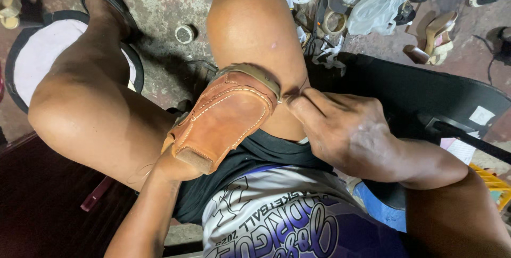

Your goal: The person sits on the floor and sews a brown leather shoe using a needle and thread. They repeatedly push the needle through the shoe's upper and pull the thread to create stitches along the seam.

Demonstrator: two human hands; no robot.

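Two hands work on one brown leather shoe (221,122) lying across the person's right thigh, sole edge toward the knee. Left hand (178,165) comes up from below, forearm angled upward, cupped under the shoe's heel end and mostly hidden by it. Right hand (340,127) reaches in from the right, wrist bent, fingertips pinched shut on a thin thread (298,92) at the shoe's rim.

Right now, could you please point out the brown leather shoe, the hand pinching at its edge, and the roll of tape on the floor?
brown leather shoe (223,122), head view, on its stitched upper.
right hand (346,130), head view, on the back of the hand.
roll of tape (184,34), head view, on its ring.
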